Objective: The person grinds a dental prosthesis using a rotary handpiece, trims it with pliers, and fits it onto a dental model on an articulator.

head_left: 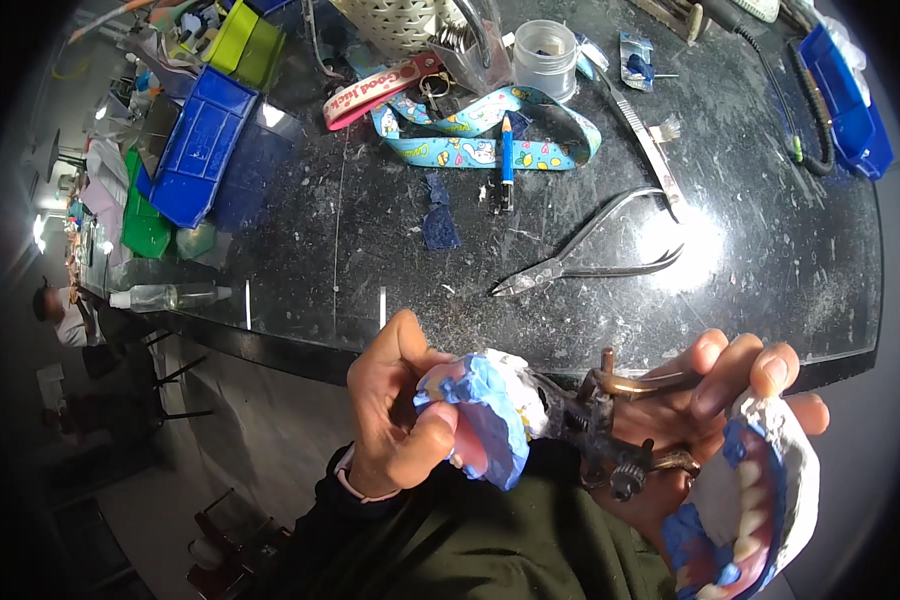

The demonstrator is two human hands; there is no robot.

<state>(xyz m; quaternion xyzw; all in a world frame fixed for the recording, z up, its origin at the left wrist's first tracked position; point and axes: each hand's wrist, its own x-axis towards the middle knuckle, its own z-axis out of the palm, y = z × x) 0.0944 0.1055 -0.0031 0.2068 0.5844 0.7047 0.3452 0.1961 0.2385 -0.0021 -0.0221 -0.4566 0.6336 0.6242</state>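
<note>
My left hand (395,420) pinches a dental cast with a pink denture base and a blue wax rim (495,435), thumb on the pink part. White plaster (515,385) shows behind it, against a metal dental articulator (595,415) with brass-coloured arms. My right hand (680,430) is closed round the articulator, its fingers curling up at the right. On that side hangs a second white plaster cast (800,470), with a row of cream teeth (753,500) set in pink and blue wax. The articulator lies opened out between my hands. Part of my right palm is hidden behind it.
On the black table (410,290) lie wire cutters (560,268), tweezers (642,135), a blue pencil (507,165), a patterned lanyard (440,150) and blue wax scraps (438,228). A clear jar (545,60) stands behind. Blue bins (202,145) are at the left; another blue tray (845,110) sits right.
</note>
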